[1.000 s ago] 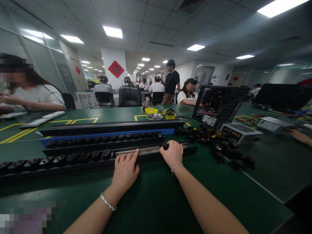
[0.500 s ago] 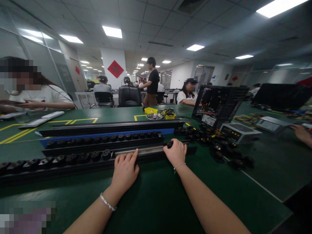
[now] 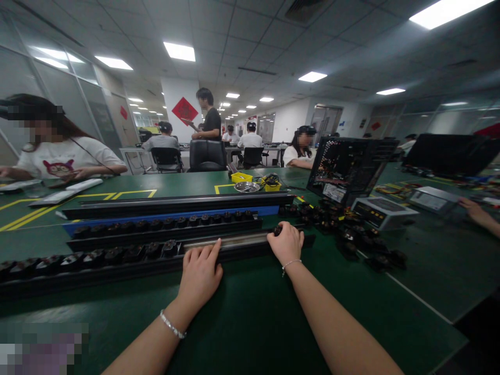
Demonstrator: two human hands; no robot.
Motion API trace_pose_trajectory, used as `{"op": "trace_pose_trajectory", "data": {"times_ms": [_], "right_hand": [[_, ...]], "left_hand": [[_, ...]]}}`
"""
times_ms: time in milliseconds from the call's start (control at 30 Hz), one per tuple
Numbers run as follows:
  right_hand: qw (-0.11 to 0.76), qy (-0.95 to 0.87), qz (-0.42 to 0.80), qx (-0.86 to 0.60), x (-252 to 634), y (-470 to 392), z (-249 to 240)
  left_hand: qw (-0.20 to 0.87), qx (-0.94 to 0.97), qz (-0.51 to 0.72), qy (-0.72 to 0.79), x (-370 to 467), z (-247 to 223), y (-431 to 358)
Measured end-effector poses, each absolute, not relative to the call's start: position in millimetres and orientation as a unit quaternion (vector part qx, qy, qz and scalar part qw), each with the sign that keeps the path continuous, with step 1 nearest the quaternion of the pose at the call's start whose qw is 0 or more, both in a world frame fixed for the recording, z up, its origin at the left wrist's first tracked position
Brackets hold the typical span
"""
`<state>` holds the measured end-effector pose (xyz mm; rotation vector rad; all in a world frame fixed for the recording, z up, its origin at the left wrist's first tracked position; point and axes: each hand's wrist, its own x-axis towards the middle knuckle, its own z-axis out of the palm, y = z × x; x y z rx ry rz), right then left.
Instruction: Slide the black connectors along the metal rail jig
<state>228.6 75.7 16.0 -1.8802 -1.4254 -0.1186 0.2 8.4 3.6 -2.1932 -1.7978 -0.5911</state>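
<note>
A long black rail (image 3: 244,251) lies across the table in front of me, with a bare metallic channel in its right part. Several black round parts (image 3: 114,254) sit in a row in its left part. My left hand (image 3: 201,268) rests across the rail just right of that row, its fingers stretched out over the channel. Near the rail's right end, my right hand (image 3: 287,242) is closed with thumb and fingertips around a small black part (image 3: 277,230). Most of that part is hidden by the fingers.
Behind lie a second filled rail (image 3: 167,233), a blue strip (image 3: 269,210) and another black rail (image 3: 179,202). Loose black parts (image 3: 351,239), a power supply (image 3: 385,212) and an open computer case (image 3: 347,169) stand right. A co-worker's hand (image 3: 476,212) is at far right.
My right hand has slid slightly to the right along the rail with the small black part. My left hand has stayed in place. A standing person in the background has moved left.
</note>
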Motion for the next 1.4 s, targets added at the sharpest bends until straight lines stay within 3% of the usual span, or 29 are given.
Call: {"op": "trace_pose_trajectory", "data": {"times_ms": [1400], "right_hand": [[0.352,-0.491,-0.044,-0.795,267.7,80.5,21.1]], "left_hand": [[0.127,-0.751,-0.205,-0.614,-0.6,2.8,9.9]]}}
